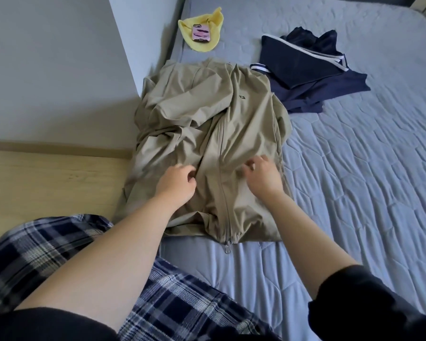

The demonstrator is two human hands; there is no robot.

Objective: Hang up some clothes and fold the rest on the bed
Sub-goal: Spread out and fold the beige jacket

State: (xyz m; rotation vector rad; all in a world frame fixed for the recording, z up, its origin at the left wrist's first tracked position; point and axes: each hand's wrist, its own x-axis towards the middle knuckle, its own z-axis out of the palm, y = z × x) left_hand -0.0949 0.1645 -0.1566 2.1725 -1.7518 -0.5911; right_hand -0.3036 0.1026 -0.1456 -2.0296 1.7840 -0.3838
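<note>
1. Surface: bed (367,173) with a blue-grey quilted cover fills centre and right. Grey panel (59,70) and wood floor (47,183) are on the left.
2. Clothes count: I see one beige jacket (244,124), zipped, hem toward me, lying along the bed's left edge. One navy heap (305,67) with white trim sits just past its far right shoulder, touching it.
3. Other count: one yellow cloth (218,19) at the far left of the bed, with one phone (201,33) in a pink case lying on it.
4. Hands: two, both on the jacket's lower half, one on each side of the zip (223,143).
   - Left hand (176,183): fingers curled into a fold, gripping the fabric.
   - Right hand (262,174): fingers bent, tips at the cloth. It's blurred, so I can't tell if it holds any.
5. Hard to read:
   - I can't split the navy heap into pieces.
   - The jacket's chest logo is unreadable.
   - One jacket sleeve is bunched across the front.
   - The jacket's left side drapes over the bed edge.
   - My left forearm covers part of the jacket's near left side.
6. Cut off at the frame bottom: plaid trousers (182,303) and a black sleeve (369,306).
7. Room: open quilt lies right of the jacket and between its hem and me. On the left, the panel corner is near the jacket's far left corner.
</note>
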